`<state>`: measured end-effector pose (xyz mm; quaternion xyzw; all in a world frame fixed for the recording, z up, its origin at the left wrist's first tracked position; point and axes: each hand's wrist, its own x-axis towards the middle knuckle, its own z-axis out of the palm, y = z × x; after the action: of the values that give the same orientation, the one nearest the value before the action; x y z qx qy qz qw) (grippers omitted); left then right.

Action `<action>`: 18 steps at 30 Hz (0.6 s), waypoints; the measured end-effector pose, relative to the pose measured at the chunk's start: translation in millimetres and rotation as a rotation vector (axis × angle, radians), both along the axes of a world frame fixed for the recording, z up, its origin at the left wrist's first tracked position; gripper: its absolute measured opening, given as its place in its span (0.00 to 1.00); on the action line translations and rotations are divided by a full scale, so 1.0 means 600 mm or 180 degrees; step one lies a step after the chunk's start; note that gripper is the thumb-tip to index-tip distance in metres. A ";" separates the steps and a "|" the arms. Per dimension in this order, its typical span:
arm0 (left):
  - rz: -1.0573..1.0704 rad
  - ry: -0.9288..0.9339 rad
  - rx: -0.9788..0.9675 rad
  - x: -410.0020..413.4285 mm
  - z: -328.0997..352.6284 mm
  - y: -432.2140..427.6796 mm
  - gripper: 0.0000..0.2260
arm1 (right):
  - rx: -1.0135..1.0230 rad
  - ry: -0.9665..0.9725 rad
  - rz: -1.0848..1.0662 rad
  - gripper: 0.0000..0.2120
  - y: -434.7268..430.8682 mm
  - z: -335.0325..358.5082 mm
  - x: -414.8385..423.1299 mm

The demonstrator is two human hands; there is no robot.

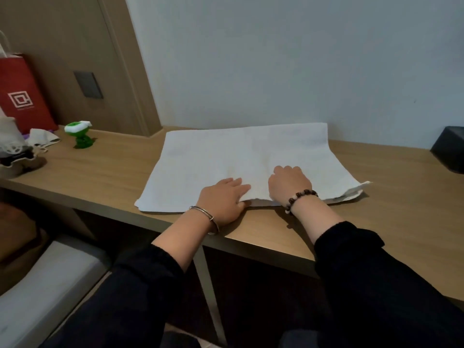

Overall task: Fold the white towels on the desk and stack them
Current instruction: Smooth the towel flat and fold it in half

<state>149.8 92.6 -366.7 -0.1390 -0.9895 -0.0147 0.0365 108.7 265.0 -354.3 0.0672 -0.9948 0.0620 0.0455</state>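
Under both hands, along the near edge of the desk (100,172), lies a white towel (238,151). It is spread flat and reaches from the fingers back to the wall, with a second layer peeking out at the corner to the right of the right hand. The left hand (223,202) rests flat on the near hem, fingers straight and close together, thumb at the hem's edge. Just beside it, the right hand (288,183) sits knuckles-up on the cloth with its fingers curled down. The tips are hidden, so I cannot tell whether they pinch the towel. Well to the left of the left hand stand a green toy (80,136) and a red paper bag (22,94). Well to the right of the right hand sits a black box (449,149).
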 end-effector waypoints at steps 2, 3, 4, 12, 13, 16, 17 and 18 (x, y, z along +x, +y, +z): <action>0.0038 0.0007 0.0202 0.011 0.007 -0.034 0.23 | 0.0157 -0.0307 -0.0203 0.19 -0.015 -0.012 -0.004; 0.0126 -0.0008 0.0265 0.017 0.009 -0.060 0.24 | 0.0246 -0.0357 -0.0312 0.20 -0.021 -0.015 -0.004; 0.0245 -0.0076 0.0312 0.025 0.011 -0.087 0.25 | 0.0300 -0.0376 -0.0357 0.20 -0.027 -0.016 -0.006; 0.1125 0.0111 0.0311 0.051 0.038 -0.261 0.17 | -0.0840 -0.0365 0.1492 0.26 -0.102 -0.008 0.022; 0.1343 0.0208 0.0501 0.053 0.041 -0.269 0.16 | -0.0821 -0.0507 0.1680 0.29 -0.116 -0.006 0.027; 0.1913 0.0303 0.0969 0.054 0.050 -0.278 0.10 | -0.0413 -0.0603 0.1919 0.31 -0.152 -0.004 0.031; 0.2106 0.0195 0.1416 0.051 0.052 -0.280 0.12 | -0.0402 -0.0569 0.1888 0.29 -0.160 -0.003 0.029; 0.2297 -0.0023 0.2106 0.047 0.055 -0.281 0.14 | -0.0440 -0.0538 0.1835 0.26 -0.165 0.000 0.025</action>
<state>178.0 -76.0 -333.5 0.2318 -0.9170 -0.3152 0.0779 123.6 166.1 -354.3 0.3380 -0.9284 0.1453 -0.0523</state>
